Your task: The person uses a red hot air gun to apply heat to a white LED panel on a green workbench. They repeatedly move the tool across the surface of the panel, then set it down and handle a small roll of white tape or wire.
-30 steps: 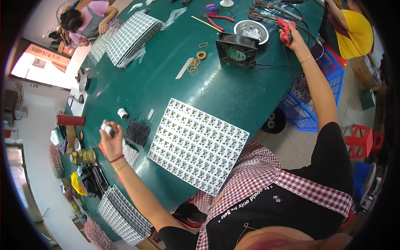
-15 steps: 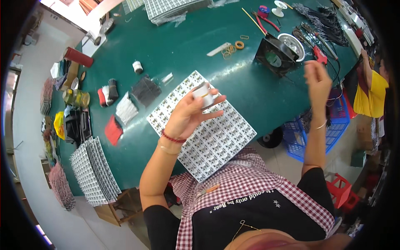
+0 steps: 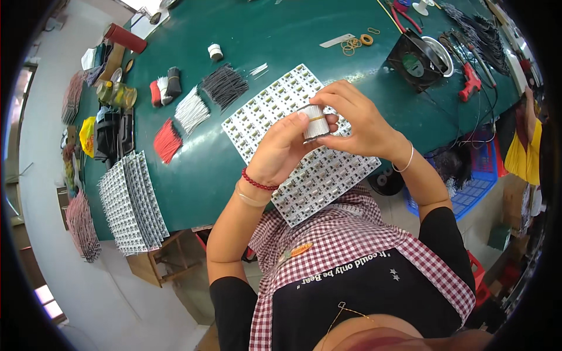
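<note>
A short bundle of white wires [image 3: 316, 127], tied round the middle with a tan rubber band, is held up over the table. My left hand [image 3: 280, 146] grips it from the left, thumb on its face. From the right, my right hand [image 3: 369, 128] closes on the same bundle, thumb at the lower end and fingers at the upper end. Below both hands lies a large white panel of small circuit boards [image 3: 260, 114], partly hidden by them. Loose piles of black wires [image 3: 225, 88], white wires [image 3: 192, 111] and red wires [image 3: 167, 141] lie left of the panel.
A black fan [image 3: 414, 61] stands on the green table at right, near a red-handled tool [image 3: 470, 83] and cables. Rubber bands [image 3: 350, 45] lie at the back. Stacked panels [image 3: 132, 205] sit at the left edge. A blue basket [image 3: 468, 196] is below, right.
My right hand has come in from the right and taken hold of the wire bundle in my left hand. The head view has shifted, so the table things appear higher and further right.
</note>
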{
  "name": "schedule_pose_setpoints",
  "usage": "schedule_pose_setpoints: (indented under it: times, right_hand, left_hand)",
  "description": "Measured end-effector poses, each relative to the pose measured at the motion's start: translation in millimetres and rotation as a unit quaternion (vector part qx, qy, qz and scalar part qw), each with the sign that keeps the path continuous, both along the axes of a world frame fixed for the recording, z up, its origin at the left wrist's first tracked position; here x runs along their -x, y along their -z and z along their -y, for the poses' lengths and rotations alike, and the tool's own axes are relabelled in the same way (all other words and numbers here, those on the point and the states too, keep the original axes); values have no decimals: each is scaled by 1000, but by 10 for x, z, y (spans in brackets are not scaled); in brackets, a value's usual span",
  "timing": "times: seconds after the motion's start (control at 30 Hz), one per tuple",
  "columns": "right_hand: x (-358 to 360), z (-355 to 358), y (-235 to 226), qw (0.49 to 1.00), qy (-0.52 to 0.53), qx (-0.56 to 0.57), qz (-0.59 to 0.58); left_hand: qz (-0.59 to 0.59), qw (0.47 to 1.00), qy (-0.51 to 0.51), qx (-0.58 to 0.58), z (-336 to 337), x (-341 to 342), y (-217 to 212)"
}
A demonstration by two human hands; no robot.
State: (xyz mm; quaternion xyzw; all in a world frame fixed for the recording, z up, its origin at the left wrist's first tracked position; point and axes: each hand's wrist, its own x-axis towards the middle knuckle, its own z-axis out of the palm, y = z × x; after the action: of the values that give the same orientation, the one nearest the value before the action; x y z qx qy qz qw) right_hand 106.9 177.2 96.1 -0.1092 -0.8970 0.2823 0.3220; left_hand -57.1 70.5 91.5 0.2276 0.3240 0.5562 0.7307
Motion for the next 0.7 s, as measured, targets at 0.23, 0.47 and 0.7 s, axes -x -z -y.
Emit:
schedule_pose_setpoints:
  times: [0.23, 0.47, 0.7]
  right_hand:
    - [46, 70, 94, 1000, 3, 10, -20]
    - [21, 77, 86, 998, 0, -18, 56]
    - [140, 41, 134, 995, -44, -16, 86]
  left_hand:
    - [-21, 999, 10, -31, 73, 18, 94]
    - [16, 1000, 6, 9, 119, -3, 208]
    - [74, 996, -18, 41, 141, 8, 345]
